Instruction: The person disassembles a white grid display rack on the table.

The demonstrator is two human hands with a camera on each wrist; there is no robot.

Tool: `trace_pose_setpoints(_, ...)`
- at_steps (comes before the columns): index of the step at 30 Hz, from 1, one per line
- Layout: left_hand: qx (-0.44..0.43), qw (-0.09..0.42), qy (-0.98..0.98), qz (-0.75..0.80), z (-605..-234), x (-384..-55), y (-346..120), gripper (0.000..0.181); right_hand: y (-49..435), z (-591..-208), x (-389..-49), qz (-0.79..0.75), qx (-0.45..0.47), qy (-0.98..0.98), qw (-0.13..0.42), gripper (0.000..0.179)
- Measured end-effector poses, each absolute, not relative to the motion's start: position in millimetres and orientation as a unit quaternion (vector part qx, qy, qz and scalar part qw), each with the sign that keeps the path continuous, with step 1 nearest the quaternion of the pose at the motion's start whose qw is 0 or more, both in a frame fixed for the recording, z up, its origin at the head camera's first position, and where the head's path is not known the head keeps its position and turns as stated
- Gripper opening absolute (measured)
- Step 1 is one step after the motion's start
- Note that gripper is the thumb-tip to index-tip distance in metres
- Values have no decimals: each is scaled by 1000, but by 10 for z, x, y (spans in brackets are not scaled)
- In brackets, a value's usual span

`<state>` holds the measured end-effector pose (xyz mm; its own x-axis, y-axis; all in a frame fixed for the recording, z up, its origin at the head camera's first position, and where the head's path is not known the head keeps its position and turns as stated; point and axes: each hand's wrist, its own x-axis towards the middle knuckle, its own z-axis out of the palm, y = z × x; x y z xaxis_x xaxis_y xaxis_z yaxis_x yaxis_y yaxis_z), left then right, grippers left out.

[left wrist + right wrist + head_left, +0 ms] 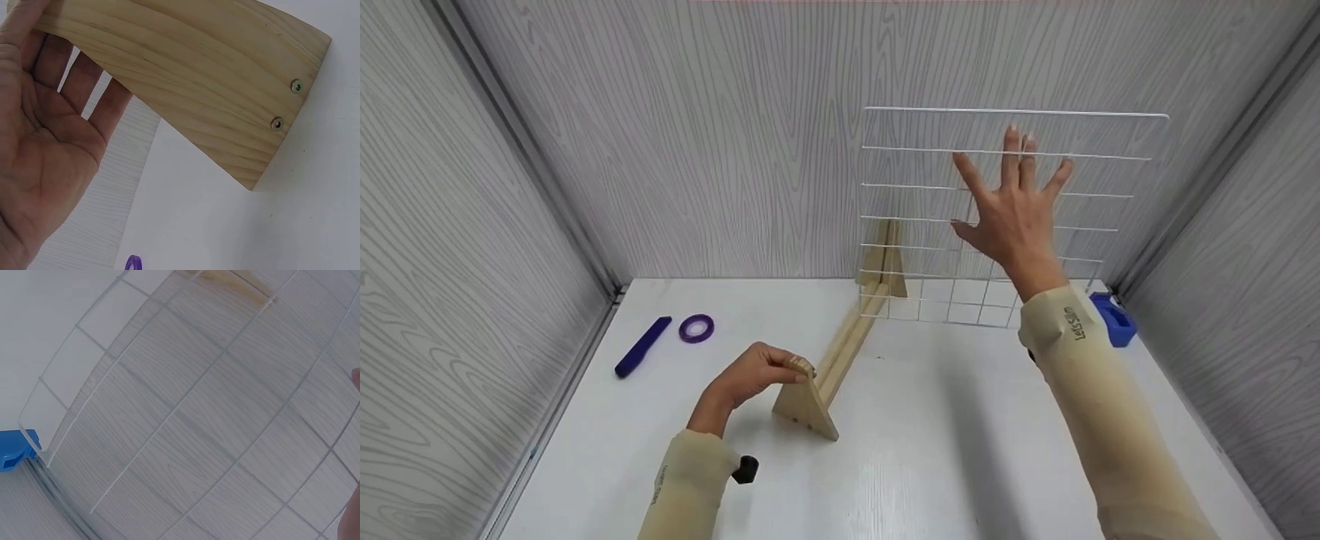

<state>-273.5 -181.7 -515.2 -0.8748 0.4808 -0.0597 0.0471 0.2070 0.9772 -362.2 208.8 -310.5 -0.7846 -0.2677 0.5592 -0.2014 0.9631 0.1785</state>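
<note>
A wooden stand has a long grooved rail [849,341] between two upright, roughly triangular end pieces. My left hand [754,375] pinches the top of the near end piece [804,409]; two screw heads show low on that end piece [214,84] in the left wrist view. My right hand [1012,217] is spread flat against a white wire grid panel [915,185], fingers straight and apart. The panel stands upright, its left edge overlapping the far end piece [897,262] in the head view. Whether its lower edge touches the table or stand, I cannot tell.
To the left on the white table [907,465] lie a slim dark purple tool [643,346] and a purple ring [682,328] like a tape roll. A blue object [1116,321] sits at the back right. Wood-grain panels [697,150] enclose the back and sides.
</note>
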Motion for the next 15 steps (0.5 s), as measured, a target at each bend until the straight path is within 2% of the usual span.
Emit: trace_pose_setpoints(15, 148, 133, 771, 605, -5187, -2648, -1767, 22, 2119, -3178, -3628, -54, 135, -942, 304, 103)
